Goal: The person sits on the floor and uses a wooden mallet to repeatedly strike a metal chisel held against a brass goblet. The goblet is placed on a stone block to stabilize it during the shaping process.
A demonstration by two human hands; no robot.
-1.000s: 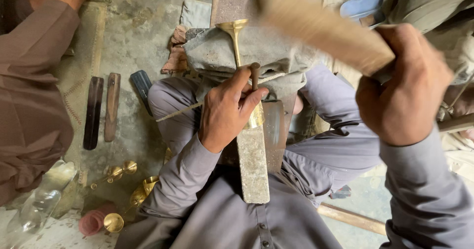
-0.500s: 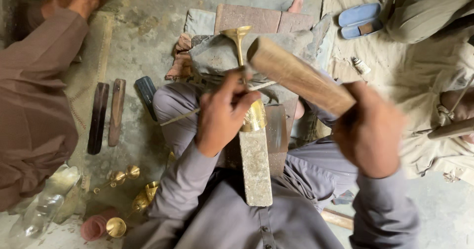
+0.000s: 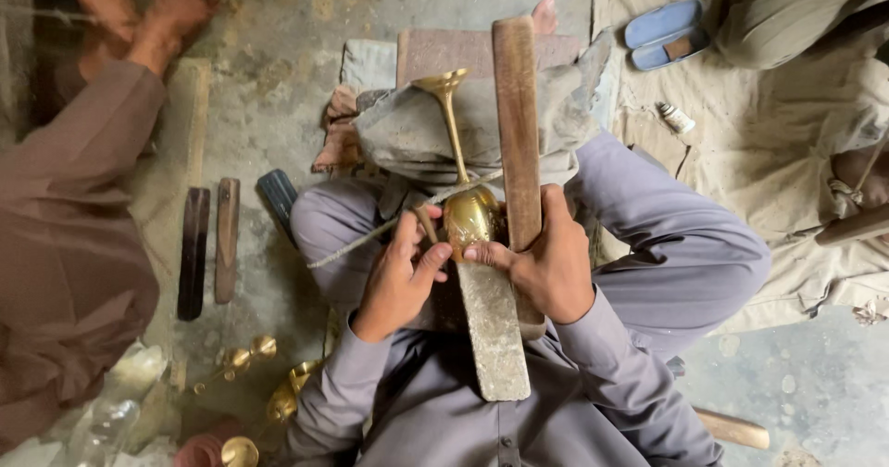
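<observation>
Head view: brass goblet (image 3: 468, 210) between both hands (image 3: 394, 277).

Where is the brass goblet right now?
In the head view, the brass goblet lies centre frame on the metal bar, between the left hand and right hand.

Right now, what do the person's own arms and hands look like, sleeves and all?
Both arms wear long, loose grey-lilac sleeves that match the shirt and trousers, each ending in a plain cuff at the wrist. The left hand and right hand are bare: no gloves, and no rings, watch or bracelet that I can see. The cloth looks soft and creased.
</observation>
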